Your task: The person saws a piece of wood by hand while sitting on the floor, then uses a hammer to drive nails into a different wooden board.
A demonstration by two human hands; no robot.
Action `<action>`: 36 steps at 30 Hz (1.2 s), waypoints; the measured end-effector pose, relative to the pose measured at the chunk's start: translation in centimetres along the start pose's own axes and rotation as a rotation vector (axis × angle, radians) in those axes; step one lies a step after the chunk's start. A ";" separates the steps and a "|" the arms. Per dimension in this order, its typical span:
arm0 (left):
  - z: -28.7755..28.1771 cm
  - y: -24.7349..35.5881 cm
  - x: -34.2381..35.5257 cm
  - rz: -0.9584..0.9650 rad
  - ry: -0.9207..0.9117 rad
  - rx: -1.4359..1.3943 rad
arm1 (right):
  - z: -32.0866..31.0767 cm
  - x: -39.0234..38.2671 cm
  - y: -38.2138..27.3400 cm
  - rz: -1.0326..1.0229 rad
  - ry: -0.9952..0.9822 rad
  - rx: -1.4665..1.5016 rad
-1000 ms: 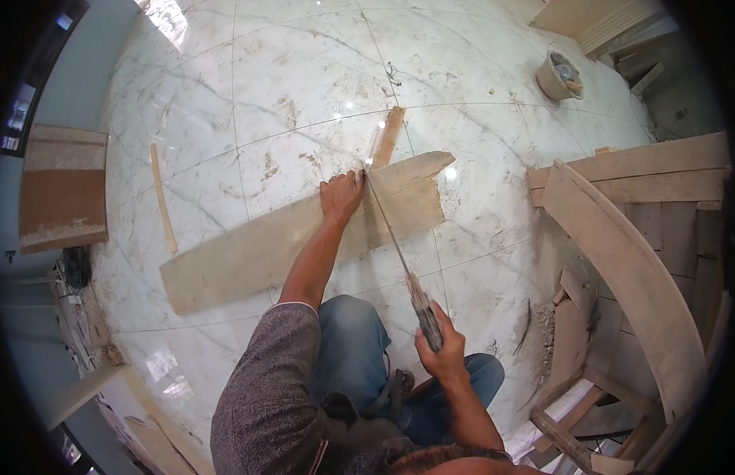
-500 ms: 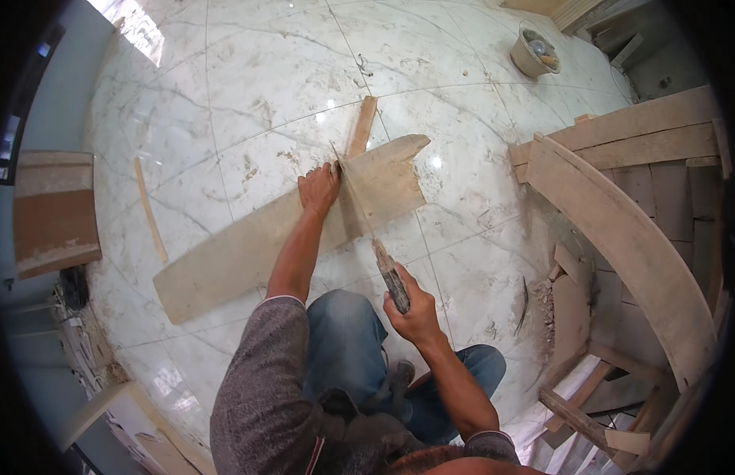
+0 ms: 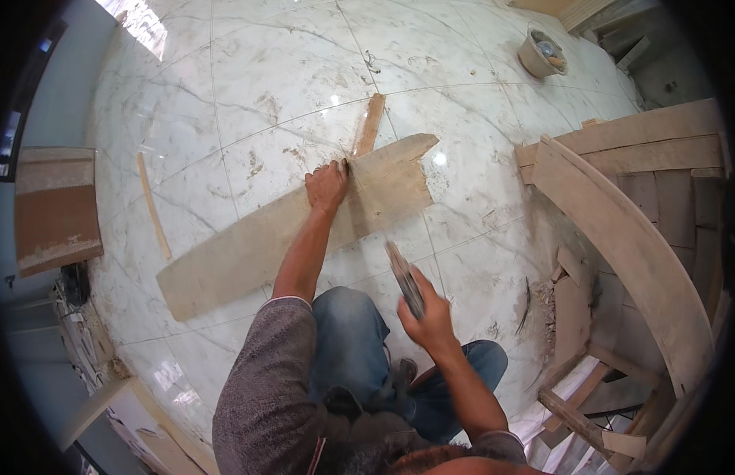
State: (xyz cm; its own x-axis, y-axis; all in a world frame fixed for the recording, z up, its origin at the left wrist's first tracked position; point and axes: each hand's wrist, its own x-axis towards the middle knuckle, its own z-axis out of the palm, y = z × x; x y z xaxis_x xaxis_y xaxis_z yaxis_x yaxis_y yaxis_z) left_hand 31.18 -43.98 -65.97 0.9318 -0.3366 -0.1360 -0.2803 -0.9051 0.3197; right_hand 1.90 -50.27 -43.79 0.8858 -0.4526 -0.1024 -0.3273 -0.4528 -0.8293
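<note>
A wide wooden board lies slantwise on the tiled floor, its right end broken and jagged. My left hand bears down on it, fingers curled at the far edge beside the cutting line. In my closed right hand is the dark, worn handle of a handsaw. The thin saw blade runs from the handle toward the board near my left fingers; motion smears it, and I cannot tell how deep it sits. A narrow wood strip sticks out from under the board's far edge.
A thin wood lath lies to the left, near a brown-and-beige box-like piece. At far right stands a bucket with things inside. A long curved board leans on wooden framing at the right. My bent knees are close below the board.
My right hand has drawn the saw back toward me and slightly right. The left hand keeps its place on the board, while the whole view has shifted a little.
</note>
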 end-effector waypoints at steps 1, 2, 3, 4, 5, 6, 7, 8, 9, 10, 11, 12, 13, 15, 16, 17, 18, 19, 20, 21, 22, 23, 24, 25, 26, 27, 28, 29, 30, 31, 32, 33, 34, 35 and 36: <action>0.1 0.7 0.5 0.005 -0.022 -0.007 | 0.5 2.1 0.3 0.053 -0.023 -0.047; -0.2 0.9 1.0 0.000 -0.041 -0.004 | 1.1 3.5 0.4 0.100 -0.053 -0.084; -0.4 1.2 1.6 0.017 0.000 -0.010 | 0.7 3.6 0.4 0.044 0.004 -0.057; 0.0 1.2 1.0 0.024 0.014 -0.014 | 0.3 2.3 0.7 0.011 0.045 -0.031; -0.1 1.0 1.0 0.027 0.048 -0.019 | -0.2 1.4 1.0 -0.041 0.085 -0.004; -0.3 0.6 1.1 0.073 0.107 -0.037 | -1.0 -0.1 0.6 -0.136 0.139 -0.012; 0.0 0.0 0.6 0.123 0.152 -0.052 | -1.7 -0.5 0.2 -0.118 0.131 -0.012; 0.2 -0.5 0.1 0.171 0.199 -0.067 | -2.3 -0.9 -0.3 -0.100 0.122 -0.013; 0.5 -1.0 -0.5 0.167 0.194 -0.074 | -2.5 -1.2 -0.5 -0.084 0.112 -0.012; 0.4 -0.6 -0.2 0.176 0.208 -0.088 | -2.5 -0.7 -0.1 -0.063 0.109 -0.010; 0.3 -0.3 0.2 0.183 0.221 -0.101 | -2.6 -0.4 -0.1 -0.048 0.097 -0.007; 0.2 0.0 0.8 0.167 0.179 -0.093 | -2.5 -0.2 -0.2 -0.035 0.082 -0.003; 0.0 0.2 0.7 0.144 0.121 -0.082 | -2.4 -0.3 0.0 -0.007 0.057 0.002; -0.2 0.6 0.5 0.118 0.048 -0.070 | -2.2 -0.7 0.4 0.001 0.041 -0.005; -0.6 0.6 0.7 0.118 0.037 -0.065 | -2.0 -0.7 0.4 -0.027 0.048 -0.025; -0.7 0.5 0.7 0.120 0.027 -0.061 | -1.8 -0.7 0.4 -0.054 0.056 -0.045; -0.8 0.6 0.5 0.115 0.020 -0.061 | -1.8 -1.0 0.4 -0.059 0.051 -0.049; -0.8 0.5 0.4 0.108 0.018 -0.059 | -1.8 -1.2 0.3 -0.068 0.044 -0.051; -0.8 0.4 0.4 0.102 0.015 -0.058 | -1.9 -1.3 0.3 -0.076 0.038 -0.054; -0.8 0.3 0.4 0.101 0.028 -0.055 | -1.9 -1.2 0.5 -0.064 0.036 -0.038; -0.7 0.3 0.5 0.100 0.040 -0.053 | -1.9 -1.2 0.8 -0.051 0.034 -0.025; -0.6 0.3 0.6 0.100 0.051 -0.052 | -2.0 -1.2 0.9 -0.037 0.033 -0.012; -0.6 0.2 0.7 0.097 0.054 -0.056 | -2.0 -1.1 0.8 -0.050 0.037 -0.013; -0.5 0.2 0.7 0.094 0.054 -0.060 | -2.0 -1.0 0.8 -0.059 0.042 -0.014; -0.5 0.1 0.7 0.091 0.054 -0.064 | -2.0 -1.0 0.7 -0.069 0.046 -0.014; -0.4 0.2 0.5 0.093 0.059 -0.063 | -2.0 -1.3 1.0 -0.081 0.052 -0.012; -0.3 0.3 0.4 0.094 0.067 -0.062 | -2.2 -1.6 1.4 -0.096 0.059 -0.008; -0.3 0.4 0.3 0.096 0.075 -0.060 | -2.1 -1.6 1.8 -0.112 0.065 -0.004; -0.5 0.3 0.5 0.094 0.069 -0.053 | -1.5 -0.7 2.4 -0.075 0.044 -0.005; -0.4 0.5 0.5 0.093 0.059 -0.051 | -0.9 1.1 2.6 -0.035 0.022 -0.010; -0.4 0.7 1.0 0.101 0.057 -0.049 | -0.4 2.3 2.5 -0.001 0.012 -0.016; -0.3 1.0 1.0 0.102 0.031 -0.052 | -0.4 2.2 2.4 0.013 0.014 -0.018; -0.3 0.6 0.5 0.089 0.007 -0.046 | -0.2 1.9 2.3 0.023 0.003 -0.012; -0.2 0.4 0.3 0.076 -0.017 -0.041 | 0.1 1.5 2.4 0.032 -0.009 -0.006; -0.3 0.3 1.1 0.083 -0.011 -0.041 | -0.2 0.9 2.3 -0.005 0.023 -0.005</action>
State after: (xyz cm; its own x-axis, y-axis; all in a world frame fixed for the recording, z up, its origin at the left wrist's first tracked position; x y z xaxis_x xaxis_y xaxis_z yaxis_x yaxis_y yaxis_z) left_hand 32.15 -44.54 -65.73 0.9033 -0.4127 -0.1173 -0.3463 -0.8627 0.3686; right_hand 1.85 -51.86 -45.68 0.8795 -0.4681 -0.0860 -0.3250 -0.4588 -0.8270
